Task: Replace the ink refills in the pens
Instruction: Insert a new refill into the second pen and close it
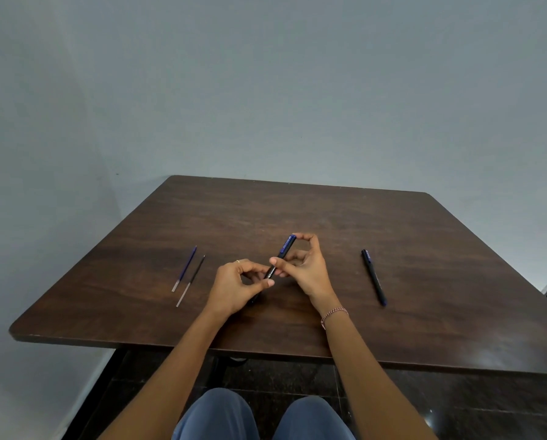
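Held a slim black plastic pen with a blue clip end [280, 257] in both hands at the centre of the frame, just above the dark brown wooden surface [329, 214], slanting from lower left to upper right. Gripped its lower end with the left hand [234, 289], fingers [253, 265] curled round the barrel and thumb laid along it (tip of the pen hidden under the palm). Pinched the blue top end with the right hand [308, 269], forefinger and thumb closed on it, the other fingers curled against the barrel. Had a second slim black pen [373, 277] lying flat on the surface right of centre, well apart from the hands. Had two thin refills lying side by side left of centre: a blue plastic refill [185, 267] farther left, a black plastic refill [192, 279] just beside it, nearly parallel. Wore a thin ring [237, 261] on the left hand and a pinkish beaded bracelet [334, 313] on the right wrist.
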